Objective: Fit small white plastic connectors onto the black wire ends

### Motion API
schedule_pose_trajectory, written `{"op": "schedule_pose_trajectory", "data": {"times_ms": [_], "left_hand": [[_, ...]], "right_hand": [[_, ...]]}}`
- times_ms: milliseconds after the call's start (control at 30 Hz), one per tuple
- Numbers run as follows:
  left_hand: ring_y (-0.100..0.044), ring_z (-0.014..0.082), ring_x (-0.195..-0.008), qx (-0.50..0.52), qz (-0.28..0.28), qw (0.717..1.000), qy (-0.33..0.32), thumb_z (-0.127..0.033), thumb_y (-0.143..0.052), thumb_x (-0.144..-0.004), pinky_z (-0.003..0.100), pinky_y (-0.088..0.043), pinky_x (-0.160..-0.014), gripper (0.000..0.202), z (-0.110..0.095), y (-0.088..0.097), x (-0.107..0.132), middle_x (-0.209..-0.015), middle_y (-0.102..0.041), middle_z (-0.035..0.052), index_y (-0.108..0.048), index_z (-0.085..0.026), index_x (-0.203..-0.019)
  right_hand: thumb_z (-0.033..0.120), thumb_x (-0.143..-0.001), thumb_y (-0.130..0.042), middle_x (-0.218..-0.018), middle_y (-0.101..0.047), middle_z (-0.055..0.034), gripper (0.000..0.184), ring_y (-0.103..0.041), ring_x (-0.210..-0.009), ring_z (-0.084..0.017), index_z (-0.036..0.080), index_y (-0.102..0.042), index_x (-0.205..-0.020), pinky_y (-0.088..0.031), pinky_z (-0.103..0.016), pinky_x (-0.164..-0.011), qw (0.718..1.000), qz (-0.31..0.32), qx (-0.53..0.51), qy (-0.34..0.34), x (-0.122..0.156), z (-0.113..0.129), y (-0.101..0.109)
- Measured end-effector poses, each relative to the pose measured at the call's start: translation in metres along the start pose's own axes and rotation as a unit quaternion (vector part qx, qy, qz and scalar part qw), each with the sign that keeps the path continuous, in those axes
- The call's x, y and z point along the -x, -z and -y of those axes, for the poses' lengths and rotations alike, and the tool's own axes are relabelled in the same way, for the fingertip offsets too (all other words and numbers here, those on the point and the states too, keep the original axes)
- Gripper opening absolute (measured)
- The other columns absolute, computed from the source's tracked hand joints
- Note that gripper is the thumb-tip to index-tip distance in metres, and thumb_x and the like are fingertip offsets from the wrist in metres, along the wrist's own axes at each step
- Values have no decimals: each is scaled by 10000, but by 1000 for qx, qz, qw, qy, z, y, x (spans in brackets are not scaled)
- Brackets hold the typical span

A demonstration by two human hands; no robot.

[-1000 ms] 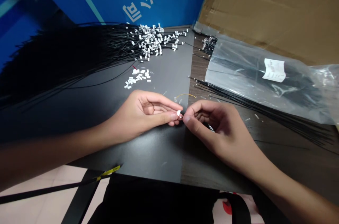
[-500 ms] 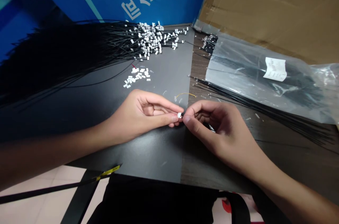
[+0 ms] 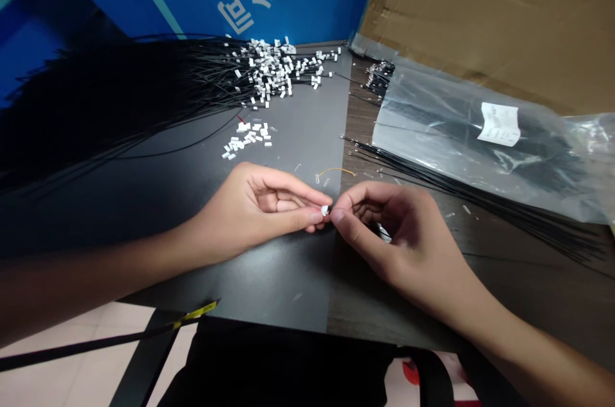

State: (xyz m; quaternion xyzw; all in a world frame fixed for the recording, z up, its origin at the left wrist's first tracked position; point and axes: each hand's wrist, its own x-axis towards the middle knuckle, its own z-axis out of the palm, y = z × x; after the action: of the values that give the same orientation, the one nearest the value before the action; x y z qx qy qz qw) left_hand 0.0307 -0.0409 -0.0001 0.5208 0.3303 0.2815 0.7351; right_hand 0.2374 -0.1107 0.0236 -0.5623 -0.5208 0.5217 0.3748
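Note:
My left hand (image 3: 262, 205) pinches a small white connector housing (image 3: 325, 209) between thumb and fingertips. Right beside it, my right hand (image 3: 401, 227) is closed in a pinch on a thin black wire (image 3: 330, 209), of which only a short dark piece shows at the housing. Whether the wire end sits inside the housing I cannot tell. Something whitish (image 3: 384, 232) shows under the right palm, too hidden to name. Beyond my left hand lies a loose pile of white connector housings (image 3: 247, 136).
At the back left rests a big bundle of black wires (image 3: 120, 86) with white connectors (image 3: 273, 67) on their ends. Bare black wires (image 3: 461, 186) lie at the right, beside a labelled clear plastic bag (image 3: 432, 112). A yellow wire (image 3: 336, 169) and clear scraps lie ahead. Cardboard (image 3: 490, 16) stands behind.
Both hands keep their place and their pinch. The white housing has turned slightly between the fingertips, and a little more black shows beside it. The view has shifted very slightly.

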Motion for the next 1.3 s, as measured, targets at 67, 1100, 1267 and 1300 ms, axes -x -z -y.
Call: {"op": "schedule_pose_trajectory", "data": {"times_ms": [67,1100,1267,1300], "left_hand": [[-836,85,-684,1,-2,1000,2,80,-839,-788,61,-653,-717,339,0,0,0,-787,-881,-19,-926,-223,-912],[-830,139,-798,-89,-30,994,-59,-36,-877,-781,145,-669,-789,233,3,-3,5,-890,-884,21,-927,-234,-894],[-806,127,-781,-110,-24,991,-76,-43,-871,-798,138,-656,-765,242,3,-3,6,-880,-873,18,-933,-245,-917],[-806,127,-787,-110,-22,991,-77,-45,-874,-800,141,-658,-772,242,4,-3,6,-886,-874,18,-932,-245,-922]], "right_hand": [[162,-872,-792,-667,-674,22,67,-565,-577,-83,146,-772,-810,-433,-188,-534,1000,-1,7,5,0,0,0],[145,-850,-769,-672,-688,12,126,-608,-588,-111,199,-712,-752,-492,-206,-530,999,-4,44,12,3,1,-1],[150,-821,-769,-675,-698,1,126,-616,-595,-126,211,-707,-730,-505,-224,-533,999,-7,51,8,2,2,-2],[149,-814,-768,-676,-700,0,126,-617,-594,-127,213,-707,-724,-508,-226,-534,999,-8,53,9,2,2,-2]]}}
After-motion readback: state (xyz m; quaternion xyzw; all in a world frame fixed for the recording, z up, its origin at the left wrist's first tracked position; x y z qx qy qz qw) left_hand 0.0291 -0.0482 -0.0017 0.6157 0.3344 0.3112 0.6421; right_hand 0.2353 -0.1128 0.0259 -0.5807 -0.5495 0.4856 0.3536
